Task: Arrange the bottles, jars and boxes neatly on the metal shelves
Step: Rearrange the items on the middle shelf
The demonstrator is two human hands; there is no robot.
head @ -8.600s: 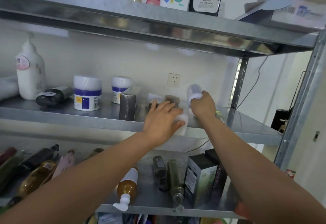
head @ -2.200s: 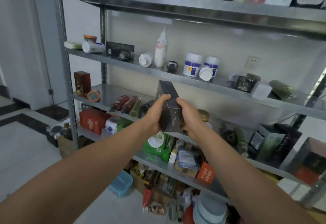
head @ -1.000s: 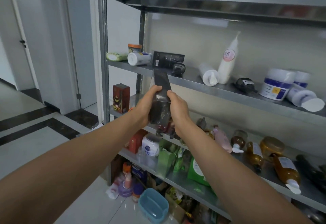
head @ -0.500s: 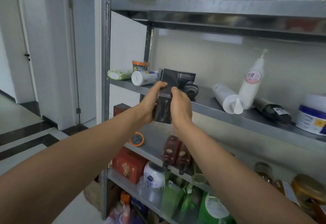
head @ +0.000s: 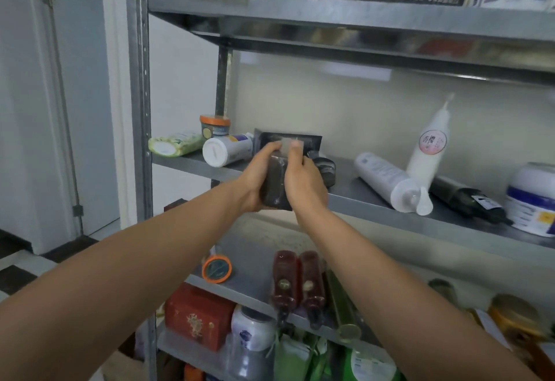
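My left hand (head: 253, 181) and right hand (head: 303, 182) both grip a dark box (head: 274, 184), fingers curled over its top, seemingly resting on the shelf (head: 375, 200) edge.

Box (head: 275, 184) in L hand (head: 254, 183), R hand (head: 304, 185)

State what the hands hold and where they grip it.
A dark rectangular box, held between both hands: left hand on its left side, right hand on its right side, fingertips near its top end.
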